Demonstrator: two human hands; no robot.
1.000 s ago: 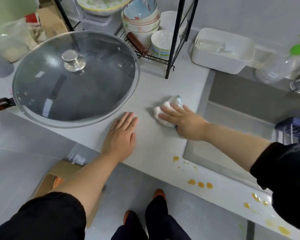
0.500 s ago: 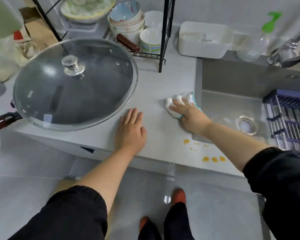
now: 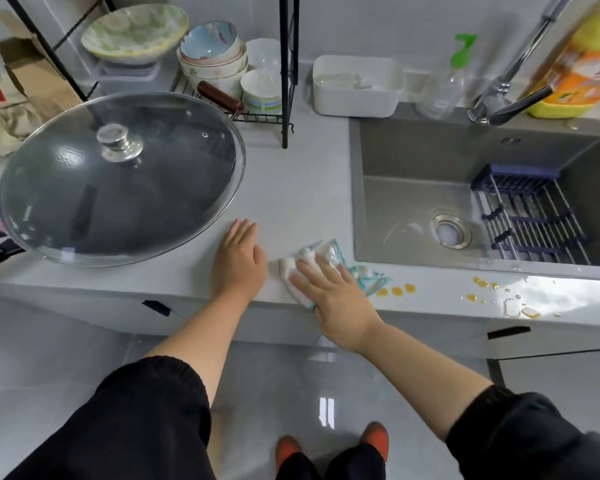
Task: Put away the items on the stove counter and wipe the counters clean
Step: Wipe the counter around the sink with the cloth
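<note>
Now, right hand (image 3: 331, 294) pressed flat on cloth (image 3: 321, 252) at counter (image 3: 291, 188) front edge, left hand (image 3: 239, 263) flat just beside

Pale grey counter (image 3: 291, 188), cut on the right by a sunken sink (image 3: 413, 161). At the left, a wide pan (image 3: 118, 188) under a glass lid; behind it, a black wire dish rack (image 3: 257, 116) loaded with bowls. Along the back wall, a white tub (image 3: 357, 86), a clear spray bottle (image 3: 442, 88), a yellow bottle (image 3: 582, 74). Near the front edge, left hand (image 3: 239, 261) flat on the surface, just beside a white cloth (image 3: 321, 252) pressed down by right hand (image 3: 333, 296). Right of the cloth, orange drops (image 3: 397, 290) strung along the front strip.
</note>
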